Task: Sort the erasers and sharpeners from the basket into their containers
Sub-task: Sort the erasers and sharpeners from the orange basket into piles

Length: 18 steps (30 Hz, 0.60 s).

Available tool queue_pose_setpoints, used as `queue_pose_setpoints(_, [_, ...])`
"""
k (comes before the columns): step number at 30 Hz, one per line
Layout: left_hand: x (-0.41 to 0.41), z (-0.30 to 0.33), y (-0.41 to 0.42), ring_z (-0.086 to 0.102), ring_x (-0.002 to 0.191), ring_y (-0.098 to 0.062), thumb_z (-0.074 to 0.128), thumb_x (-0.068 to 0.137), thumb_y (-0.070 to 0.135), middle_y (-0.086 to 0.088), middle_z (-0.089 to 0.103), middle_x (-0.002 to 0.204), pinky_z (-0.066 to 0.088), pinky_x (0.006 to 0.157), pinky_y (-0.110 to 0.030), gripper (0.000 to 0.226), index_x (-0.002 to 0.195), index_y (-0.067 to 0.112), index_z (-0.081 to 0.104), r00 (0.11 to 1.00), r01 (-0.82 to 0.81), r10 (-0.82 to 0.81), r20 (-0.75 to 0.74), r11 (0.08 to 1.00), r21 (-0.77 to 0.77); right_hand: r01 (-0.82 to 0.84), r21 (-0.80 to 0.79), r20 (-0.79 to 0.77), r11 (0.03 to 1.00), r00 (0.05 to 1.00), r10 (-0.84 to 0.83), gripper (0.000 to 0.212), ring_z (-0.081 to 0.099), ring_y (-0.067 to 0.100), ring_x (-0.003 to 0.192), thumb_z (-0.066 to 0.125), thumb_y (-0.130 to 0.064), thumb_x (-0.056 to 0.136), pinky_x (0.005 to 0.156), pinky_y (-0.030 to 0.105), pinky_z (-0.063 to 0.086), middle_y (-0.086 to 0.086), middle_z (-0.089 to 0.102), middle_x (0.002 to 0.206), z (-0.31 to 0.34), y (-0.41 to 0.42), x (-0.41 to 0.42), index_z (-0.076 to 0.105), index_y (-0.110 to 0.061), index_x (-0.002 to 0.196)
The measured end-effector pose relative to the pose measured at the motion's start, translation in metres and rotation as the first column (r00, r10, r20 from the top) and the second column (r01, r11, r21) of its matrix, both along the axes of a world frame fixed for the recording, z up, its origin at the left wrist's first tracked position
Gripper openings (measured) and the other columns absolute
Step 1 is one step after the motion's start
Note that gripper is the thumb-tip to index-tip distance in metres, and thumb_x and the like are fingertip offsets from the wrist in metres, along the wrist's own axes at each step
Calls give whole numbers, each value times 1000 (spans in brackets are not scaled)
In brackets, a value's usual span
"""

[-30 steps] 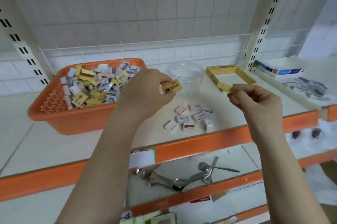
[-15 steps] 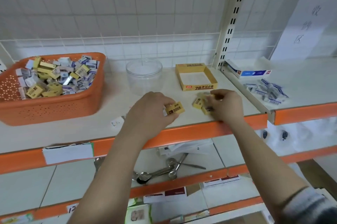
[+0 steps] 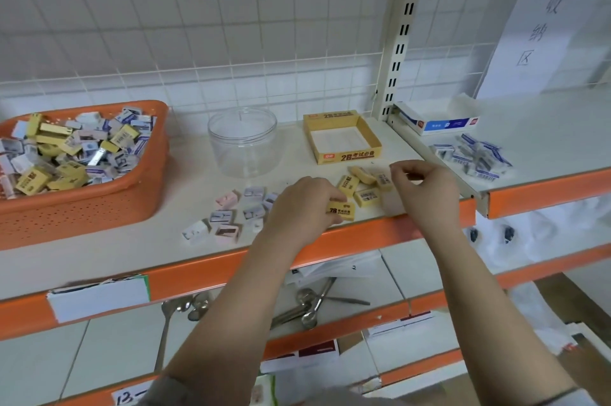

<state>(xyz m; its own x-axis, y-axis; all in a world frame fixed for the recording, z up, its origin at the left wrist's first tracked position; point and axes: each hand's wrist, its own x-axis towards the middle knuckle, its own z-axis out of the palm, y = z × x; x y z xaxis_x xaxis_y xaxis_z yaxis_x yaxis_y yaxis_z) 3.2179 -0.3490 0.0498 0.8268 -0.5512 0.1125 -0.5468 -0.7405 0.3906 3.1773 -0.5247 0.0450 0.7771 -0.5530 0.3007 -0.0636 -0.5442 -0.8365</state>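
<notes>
Yellow rectangular eraser [image 3: 341, 209] in its printed sleeve sits pinched at the fingertips of the left hand [image 3: 302, 207], low over the front edge of the white shelf [image 3: 185, 157], its long axis running roughly nine to three. From it, the open yellow cardboard tray [image 3: 343, 137] lies at about twelve o'clock and the clear round plastic jar [image 3: 242, 141] at about ten, so the left hand looks nearer the tray's front wall than the right hand [image 3: 423, 189], which hovers loosely curled, holding nothing that shows, beside the loose yellow erasers [image 3: 365, 185]. Pastel sharpeners [image 3: 228, 212] lie at nine o'clock of the left hand, and the orange perforated basket [image 3: 79, 203] stays well apart, still heaped.
</notes>
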Motion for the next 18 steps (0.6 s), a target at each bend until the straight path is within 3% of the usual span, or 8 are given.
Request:
queue_pose_setpoints(5, [1, -3, -1, 52, 112, -16, 66, 87, 27, 5, 58, 121, 44, 94, -36, 32, 119, 24, 64, 999, -34, 35, 2, 996, -84, -23, -6, 16, 1000, 1000, 23, 11, 60, 9, 89, 62, -17, 88, 74, 22, 43, -9, 66, 87, 5, 1, -9, 72, -16, 89])
queue_pose_setpoints(10, [2, 15, 36, 54, 101, -10, 57, 91, 30, 7, 61, 116, 40, 85, -23, 27, 117, 25, 65, 985, -144, 157, 68, 974, -174, -91, -10, 10, 996, 996, 91, 10, 60, 6, 77, 62, -17, 87, 64, 6, 40, -8, 67, 78, 11, 23, -10, 71, -19, 86])
queue_pose_setpoints(15, [-1, 41, 91, 57, 90, -7, 57, 91, 27, 9, 66, 104, 44, 81, -24, 23, 111, 26, 68, 954, -248, 281, 103, 935, -254, -152, -14, 42, 988, 987, 153, 11, 59, 6, 71, 63, -18, 87, 69, 20, 45, -7, 65, 74, 18, 74, 1, 73, -16, 88])
queue_pose_setpoints(18, [2, 51, 135, 53, 81, -2, 56, 92, 26, 10, 66, 101, 41, 75, -21, 23, 111, 26, 68, 943, -266, 305, 135, 931, -251, -182, -46, 70, 982, 980, 185, 10, 55, -6, 63, 62, -18, 88, 60, 7, 37, -18, 60, 72, 22, 113, 12, 72, -19, 91])
